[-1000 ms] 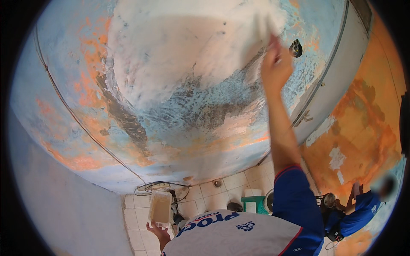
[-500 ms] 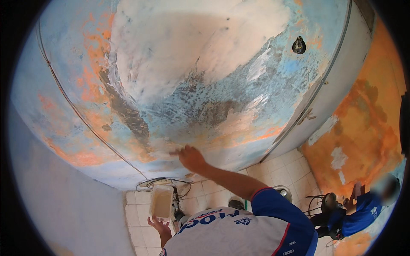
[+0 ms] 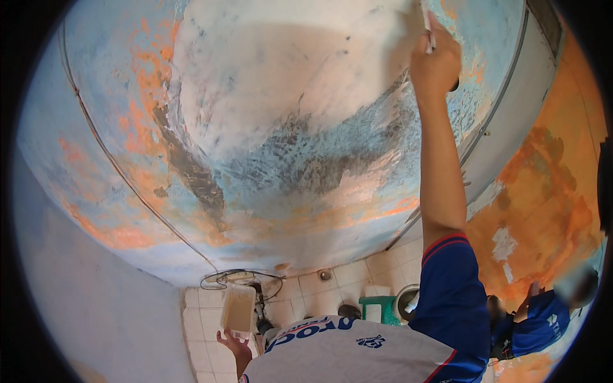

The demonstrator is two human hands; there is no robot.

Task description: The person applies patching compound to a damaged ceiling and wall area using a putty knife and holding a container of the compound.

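High on the right of the wall, my right hand (image 3: 438, 64) grips a thin pale putty knife (image 3: 429, 29), seen nearly edge-on. It is at the right border of a large cream patch of filler (image 3: 287, 70) spread over the blue, worn wall; whether the blade touches the wall is hard to tell. Low on the left, my left hand (image 3: 236, 348) supports a rectangular translucent plastic tub (image 3: 238, 311) from its near end. Inside the tub is a beige layer, smooth-looking from here.
A loop of black cable (image 3: 271, 277) lies by the wall's foot. A green stool (image 3: 378, 309) and a round metal-rimmed container (image 3: 405, 302) stand on the tiled floor. At right, a person in a blue shirt (image 3: 539, 322) sits near an orange wall. Thin conduits run down the wall.
My right hand has swung up and right from the wall's lower middle to the patch's upper right edge. The tub in my left hand has shifted slightly. The green stool has come into view.
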